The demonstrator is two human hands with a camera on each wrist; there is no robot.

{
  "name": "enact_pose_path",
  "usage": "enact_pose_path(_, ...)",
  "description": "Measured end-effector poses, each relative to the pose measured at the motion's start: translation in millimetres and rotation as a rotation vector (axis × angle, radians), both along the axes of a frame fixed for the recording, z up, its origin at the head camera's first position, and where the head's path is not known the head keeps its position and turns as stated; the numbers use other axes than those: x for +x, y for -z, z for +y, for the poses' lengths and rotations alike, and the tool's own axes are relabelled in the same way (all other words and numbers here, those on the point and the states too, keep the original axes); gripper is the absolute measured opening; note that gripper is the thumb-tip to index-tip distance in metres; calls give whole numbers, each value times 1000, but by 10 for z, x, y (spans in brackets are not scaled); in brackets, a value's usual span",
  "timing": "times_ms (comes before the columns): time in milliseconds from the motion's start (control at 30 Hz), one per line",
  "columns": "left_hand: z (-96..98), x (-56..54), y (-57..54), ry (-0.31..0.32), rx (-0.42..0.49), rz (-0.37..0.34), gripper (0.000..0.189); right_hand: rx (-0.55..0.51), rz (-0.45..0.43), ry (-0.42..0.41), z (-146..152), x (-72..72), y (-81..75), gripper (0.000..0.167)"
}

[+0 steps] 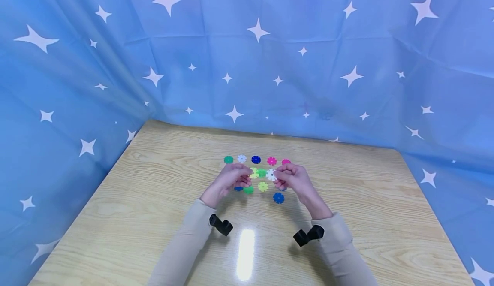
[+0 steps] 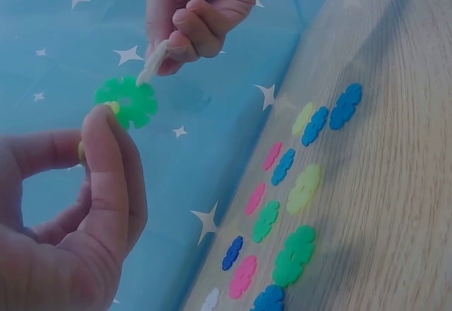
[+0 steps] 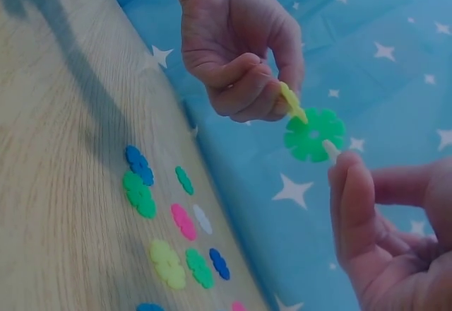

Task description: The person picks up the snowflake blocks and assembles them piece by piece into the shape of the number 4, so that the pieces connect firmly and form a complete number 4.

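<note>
My left hand pinches a yellow notched plastic disc between thumb and fingertips. My right hand pinches a white notched disc, seen nearly edge-on in the left wrist view. Between the two hands is a green notched disc, held up above the table. The yellow disc meets the green one at one side, and the white disc meets it at the opposite side, both set crosswise to it. Fingertips cover part of the yellow and white discs.
More notched discs lie on the wooden table below and beyond the hands, among them a blue one, a yellow one and a pink one. A blue star-patterned curtain hangs behind the table.
</note>
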State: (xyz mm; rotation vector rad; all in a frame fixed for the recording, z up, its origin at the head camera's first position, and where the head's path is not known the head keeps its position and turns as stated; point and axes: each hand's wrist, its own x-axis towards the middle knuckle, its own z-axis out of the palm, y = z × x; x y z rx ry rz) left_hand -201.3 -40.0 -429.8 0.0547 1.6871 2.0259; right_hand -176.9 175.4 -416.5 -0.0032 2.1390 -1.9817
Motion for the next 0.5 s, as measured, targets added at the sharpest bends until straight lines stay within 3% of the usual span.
enact_pose_path(300,61,46,-22,-38,-56,26,24,55,69,-29,-36,-2,-35,15)
enact_pose_path(500,62,41,-30,-83,-55,25,17,85,83,-6,-88,-9,-62,13)
